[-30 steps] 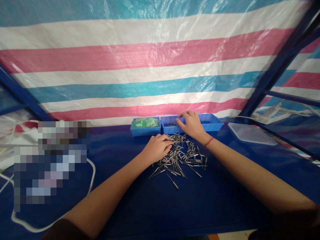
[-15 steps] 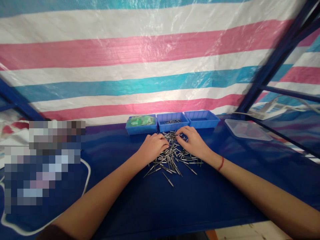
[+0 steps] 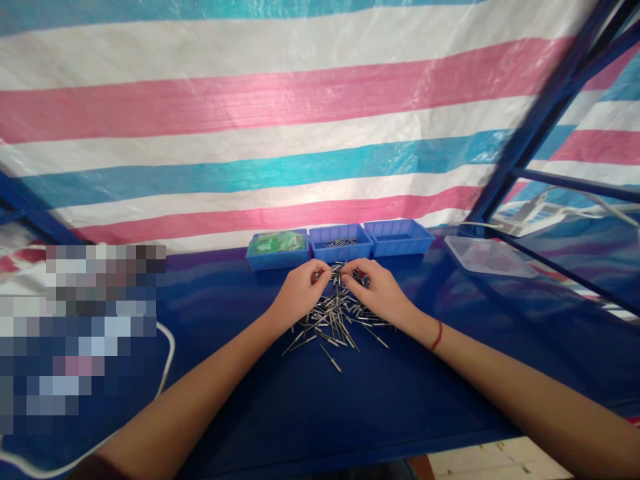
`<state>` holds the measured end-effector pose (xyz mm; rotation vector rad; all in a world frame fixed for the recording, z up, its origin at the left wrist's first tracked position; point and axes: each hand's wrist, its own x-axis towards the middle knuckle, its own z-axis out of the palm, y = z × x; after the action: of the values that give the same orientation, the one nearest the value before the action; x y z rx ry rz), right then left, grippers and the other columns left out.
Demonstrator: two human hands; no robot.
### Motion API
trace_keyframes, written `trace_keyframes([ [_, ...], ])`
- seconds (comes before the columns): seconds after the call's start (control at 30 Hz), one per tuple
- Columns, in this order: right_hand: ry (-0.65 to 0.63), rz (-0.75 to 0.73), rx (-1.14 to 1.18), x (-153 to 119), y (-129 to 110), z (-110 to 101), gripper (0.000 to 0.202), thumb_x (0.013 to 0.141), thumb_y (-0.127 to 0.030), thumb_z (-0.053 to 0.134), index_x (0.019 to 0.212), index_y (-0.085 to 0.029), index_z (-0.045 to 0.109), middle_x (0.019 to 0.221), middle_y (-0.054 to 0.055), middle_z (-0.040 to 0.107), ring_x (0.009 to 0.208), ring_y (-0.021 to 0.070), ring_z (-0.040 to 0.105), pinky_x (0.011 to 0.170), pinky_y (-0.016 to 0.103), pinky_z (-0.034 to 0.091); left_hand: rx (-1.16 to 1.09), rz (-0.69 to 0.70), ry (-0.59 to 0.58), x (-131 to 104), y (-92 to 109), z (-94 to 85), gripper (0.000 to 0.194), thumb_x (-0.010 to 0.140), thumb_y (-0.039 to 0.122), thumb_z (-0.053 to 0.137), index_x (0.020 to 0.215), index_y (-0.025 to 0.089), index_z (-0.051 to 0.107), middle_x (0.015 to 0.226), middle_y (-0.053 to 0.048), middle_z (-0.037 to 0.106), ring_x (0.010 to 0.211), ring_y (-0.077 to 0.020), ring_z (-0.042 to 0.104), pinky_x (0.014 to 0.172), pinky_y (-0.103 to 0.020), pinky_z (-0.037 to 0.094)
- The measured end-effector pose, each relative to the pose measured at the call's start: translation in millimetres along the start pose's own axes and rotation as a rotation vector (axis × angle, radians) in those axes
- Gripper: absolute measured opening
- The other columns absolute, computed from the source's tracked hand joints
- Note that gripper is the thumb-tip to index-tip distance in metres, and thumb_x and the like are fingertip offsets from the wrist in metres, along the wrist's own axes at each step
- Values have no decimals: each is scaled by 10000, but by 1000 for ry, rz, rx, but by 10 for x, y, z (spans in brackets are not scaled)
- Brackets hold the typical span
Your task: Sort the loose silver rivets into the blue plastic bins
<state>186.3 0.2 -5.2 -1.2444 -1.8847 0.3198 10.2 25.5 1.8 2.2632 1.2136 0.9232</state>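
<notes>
A loose pile of thin metal rivets (image 3: 333, 320) lies on the blue table (image 3: 320, 407). At the pile's far left edge is my left hand (image 3: 303, 288), thumb and fingertips pinched together at the rivets. My right hand (image 3: 373, 287) is opposite, over the right side of the pile, its thumb and index finger also drawn together. Whatever is between the fingertips of either hand is too small to make out. Just beyond the hands, a blue bin (image 3: 341, 251) has some rivets in it.
Left of that bin stands a blue bin (image 3: 277, 259) with green packets; a third blue bin (image 3: 400, 247) is to its right. A clear plastic lid (image 3: 490, 257) lies at the right. A white cable (image 3: 167, 360) curves at the left.
Both hands have closed their fingers into pinches at the far part of the pile. The whole view has shifted slightly, with the bins a little further left.
</notes>
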Motion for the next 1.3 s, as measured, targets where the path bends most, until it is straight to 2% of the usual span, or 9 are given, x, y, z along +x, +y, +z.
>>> trace_keyframes([
  [0.1, 5, 57, 123, -12, -34, 7, 122, 829, -275, 542, 875, -200, 625, 823, 30, 653, 744, 168, 560, 682, 309, 418, -163, -42, 20, -11, 53, 30, 162, 847, 284, 501, 872, 171, 616, 808, -14, 656, 704, -142, 584, 679, -265, 446],
  [0.27, 0, 90, 280, -13, -47, 7, 169, 848, -326, 528, 868, -197, 635, 807, 23, 637, 695, 149, 535, 619, 281, 401, -257, -39, -23, -38, 61, 85, 164, 841, 303, 532, 888, 170, 616, 847, -25, 666, 771, -152, 609, 719, -274, 467],
  [0.43, -9, 116, 396, -2, -17, 15, 192, 864, -344, 498, 885, -189, 608, 813, 29, 623, 722, 152, 550, 643, 282, 419, -312, -66, 52, -24, 53, 91, 246, 837, 271, 527, 1048, 158, 584, 880, -34, 644, 712, -125, 588, 652, -248, 457],
  [0.53, -63, 116, 481, 7, -40, 8, 218, 858, -360, 497, 891, -181, 616, 812, 35, 629, 735, 158, 555, 687, 299, 437, -328, -42, 37, -23, 77, 72, 307, 849, 285, 516, 1121, 162, 586, 931, -52, 643, 731, -128, 577, 623, -240, 441],
  [0.67, -124, 133, 555, 12, -108, -21, 252, 838, -398, 526, 851, -176, 644, 773, 26, 629, 716, 155, 545, 680, 298, 430, -380, -3, 30, -28, 89, 48, 273, 845, 313, 548, 1056, 158, 628, 965, -66, 653, 769, -138, 578, 666, -254, 450],
  [0.87, -127, 228, 697, 3, -109, -5, 297, 820, -442, 564, 714, -168, 610, 649, -6, 537, 591, 108, 448, 571, 260, 356, -473, 15, 58, -13, 97, 19, 174, 816, 303, 588, 902, 156, 621, 895, -45, 644, 747, -132, 573, 686, -258, 455],
  [1.07, -171, 350, 877, -2, -75, 27, 322, 830, -461, 552, 708, -166, 592, 638, -7, 533, 527, 85, 421, 500, 239, 308, -502, 52, 115, -21, 109, 31, 145, 825, 284, 563, 902, 162, 587, 854, -26, 627, 716, -117, 557, 656, -236, 436],
  [1.3, -90, 332, 874, 4, -78, 15, 251, 798, -413, 604, 738, -170, 603, 617, -17, 533, 549, 90, 445, 528, 251, 337, -395, 51, 154, -28, 73, 39, 152, 831, 308, 571, 872, 168, 615, 852, -30, 649, 740, -131, 569, 682, -250, 443],
])
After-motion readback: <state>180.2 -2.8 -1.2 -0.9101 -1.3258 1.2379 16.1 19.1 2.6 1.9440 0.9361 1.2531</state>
